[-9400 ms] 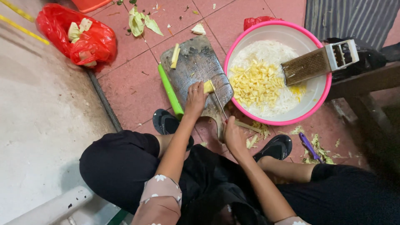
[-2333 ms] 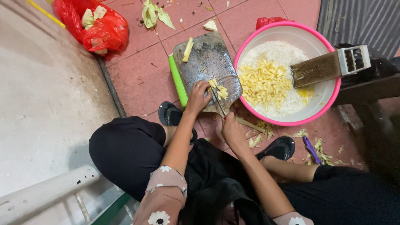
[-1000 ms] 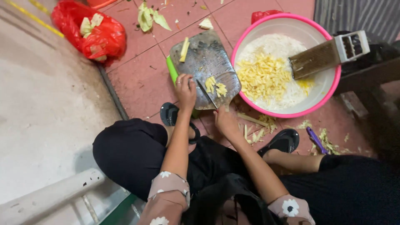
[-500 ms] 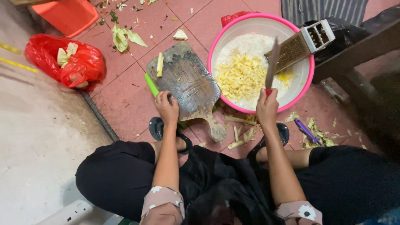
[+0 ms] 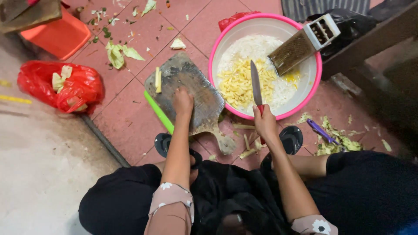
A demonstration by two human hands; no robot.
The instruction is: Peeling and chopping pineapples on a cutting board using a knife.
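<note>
My left hand (image 5: 183, 102) rests with curled fingers on the worn wooden cutting board (image 5: 198, 85) on the red tile floor; what it holds, if anything, is hidden. My right hand (image 5: 264, 124) grips a red-handled knife (image 5: 255, 85), its blade pointing up over the pink basin (image 5: 315, 82) holding yellow chopped strips (image 5: 237, 82) and white shreds. A metal grater (image 5: 300, 43) leans inside the basin. A pale strip (image 5: 157, 79) lies at the board's left edge.
A green board (image 5: 159, 113) sticks out under the wooden one. A red plastic bag of scraps (image 5: 65, 85) and an orange bin (image 5: 58, 32) sit at left. Leaf scraps (image 5: 119, 52) litter the tiles. A purple peeler (image 5: 321, 132) lies at right. Black sandals (image 5: 291, 138) flank my knees.
My right hand lifted the knife off the board and swung it over the basin. The cut yellow pieces are gone from the board. My left hand stays on the board.
</note>
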